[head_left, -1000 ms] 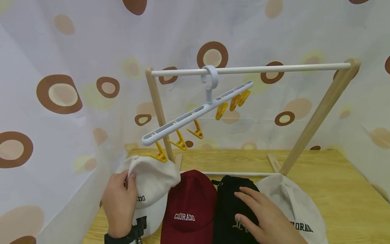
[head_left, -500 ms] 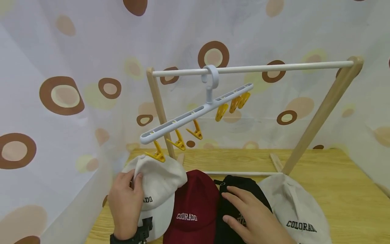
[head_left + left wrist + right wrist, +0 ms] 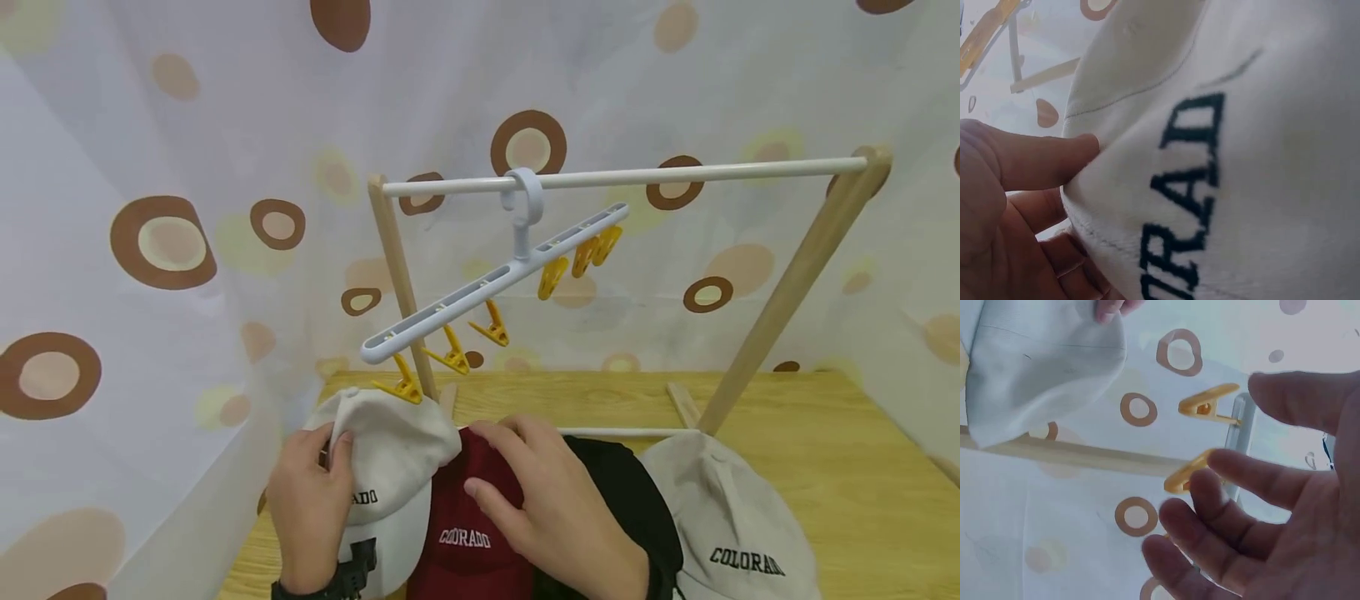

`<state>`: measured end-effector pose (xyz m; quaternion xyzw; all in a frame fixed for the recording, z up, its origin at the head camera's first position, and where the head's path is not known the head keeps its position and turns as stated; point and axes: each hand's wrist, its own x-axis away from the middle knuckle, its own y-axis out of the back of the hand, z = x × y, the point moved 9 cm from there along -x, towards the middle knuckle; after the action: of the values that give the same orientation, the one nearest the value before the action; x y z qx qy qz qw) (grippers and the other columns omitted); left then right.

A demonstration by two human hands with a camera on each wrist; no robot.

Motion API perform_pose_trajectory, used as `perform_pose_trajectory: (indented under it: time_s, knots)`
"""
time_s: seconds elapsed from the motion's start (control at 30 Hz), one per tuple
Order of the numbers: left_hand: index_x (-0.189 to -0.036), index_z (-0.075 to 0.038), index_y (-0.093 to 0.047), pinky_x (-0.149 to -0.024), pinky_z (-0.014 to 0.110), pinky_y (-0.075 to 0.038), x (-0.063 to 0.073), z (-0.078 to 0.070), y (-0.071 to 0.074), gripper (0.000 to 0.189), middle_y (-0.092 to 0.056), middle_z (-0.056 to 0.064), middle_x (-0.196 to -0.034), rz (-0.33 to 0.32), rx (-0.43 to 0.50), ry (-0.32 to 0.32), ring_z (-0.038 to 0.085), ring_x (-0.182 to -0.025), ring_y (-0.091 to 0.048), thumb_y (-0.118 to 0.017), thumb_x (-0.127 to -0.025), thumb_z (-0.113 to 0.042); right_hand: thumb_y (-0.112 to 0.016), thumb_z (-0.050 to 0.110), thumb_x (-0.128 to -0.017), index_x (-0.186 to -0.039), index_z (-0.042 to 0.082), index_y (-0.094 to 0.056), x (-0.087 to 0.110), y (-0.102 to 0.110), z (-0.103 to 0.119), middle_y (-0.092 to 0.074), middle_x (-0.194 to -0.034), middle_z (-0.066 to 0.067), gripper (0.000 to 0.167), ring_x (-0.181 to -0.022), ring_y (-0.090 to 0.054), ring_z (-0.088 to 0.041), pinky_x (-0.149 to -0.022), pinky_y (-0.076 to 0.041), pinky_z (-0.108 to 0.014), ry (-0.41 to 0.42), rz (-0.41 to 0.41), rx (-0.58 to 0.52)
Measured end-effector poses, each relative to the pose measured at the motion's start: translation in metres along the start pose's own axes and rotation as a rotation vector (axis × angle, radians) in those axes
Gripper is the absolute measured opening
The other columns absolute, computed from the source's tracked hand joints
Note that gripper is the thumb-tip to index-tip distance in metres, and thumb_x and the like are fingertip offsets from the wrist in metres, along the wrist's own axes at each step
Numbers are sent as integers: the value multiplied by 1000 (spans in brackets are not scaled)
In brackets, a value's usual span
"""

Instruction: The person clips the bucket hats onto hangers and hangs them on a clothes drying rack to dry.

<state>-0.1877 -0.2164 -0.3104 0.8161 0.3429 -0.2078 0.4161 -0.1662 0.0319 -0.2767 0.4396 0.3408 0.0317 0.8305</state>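
My left hand [image 3: 309,496] pinches a white cap [image 3: 397,450] at the left side of its crown, thumb in front. The left wrist view shows the thumb pressing the cloth [image 3: 1147,119] beside dark embroidered letters. The cap's top sits right under the nearest yellow clip [image 3: 405,390] of a white clip hanger [image 3: 480,292]. My right hand [image 3: 551,500] holds nothing; its fingers are spread and loosely bent, overlapping a dark red cap [image 3: 465,508] in the head view. In the right wrist view, a yellow clip [image 3: 1207,403] appears beyond the fingers.
A black cap [image 3: 637,492] and a cream cap [image 3: 731,500] lie to the right on the wooden table [image 3: 847,467]. The hanger hooks over the white rail [image 3: 675,175] of a wood-sided rack [image 3: 795,283]. More yellow clips [image 3: 553,277] hang along it. A patterned curtain [image 3: 187,108] stands behind.
My right hand has moved left and up, from over the black cap to over the red one. My left hand and the white cap have shifted slightly right in view.
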Motion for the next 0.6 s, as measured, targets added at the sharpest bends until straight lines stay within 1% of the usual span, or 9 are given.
perform_pose_trajectory:
  time_s: [0.13,0.23,0.3,0.37,0.4,0.47,0.53,0.6]
  knots:
    - [-96,-2,-75,-58,32,-37,-1,0,2,14,-63,10,-73,-14,-9,-11,21,-61,-53,-74,-84,-10,-81,26,-82,-126,15,-64,-13,3,7,-61,-102,4,48,-94,-51,-8,-77,-47,-26,23,-100,-40]
    - [-96,-2,-76,-57,34,-39,-2,1,2,15,-63,11,-74,-10,-42,0,23,-62,-54,-74,-84,-12,-81,26,-81,-126,14,-64,-20,3,12,-62,-109,1,49,-102,-55,-13,-85,-49,-32,31,-128,-72]
    - [-95,-3,-75,-56,36,-40,-1,3,2,15,-64,12,-76,-7,-62,22,25,-62,-56,-73,-84,-12,-81,25,-82,-126,13,-64,-25,2,15,-62,-114,-1,49,-106,-57,-16,-88,-50,-35,37,-135,-93]
    - [-95,-3,-75,-56,39,-42,-1,4,3,15,-65,13,-78,-8,-77,40,26,-63,-58,-73,-84,-13,-81,24,-81,-125,12,-64,-30,1,19,-63,-114,-2,48,-105,-59,-16,-89,-51,-35,41,-145,-107]
    - [-95,-3,-75,-56,40,-42,0,5,3,15,-66,14,-78,-10,-84,47,26,-63,-58,-73,-84,-13,-81,24,-81,-124,12,-65,-33,1,21,-63,-111,-1,48,-101,-59,-15,-86,-52,-33,40,-151,-109]
    - [-95,-3,-75,-56,39,-43,0,5,4,15,-66,14,-78,-14,-83,43,26,-63,-58,-73,-84,-12,-81,23,-81,-123,11,-65,-38,0,24,-63,-99,2,46,-87,-58,-10,-75,-50,-26,33,-162,-109]
    - [-95,-3,-75,-57,37,-42,0,4,3,15,-66,13,-78,-13,-71,24,24,-63,-58,-74,-84,-12,-81,22,-81,-122,9,-65,-44,0,27,-59,-84,5,46,-72,-51,-5,-64,-44,-20,20,-169,-111]
    - [-95,-3,-76,-58,33,-40,-1,3,1,14,-66,11,-76,-3,-51,-2,22,-62,-55,-74,-84,-11,-80,22,-81,-122,6,-65,-50,-1,30,-52,-73,7,46,-62,-41,-3,-57,-37,-17,12,-167,-114]
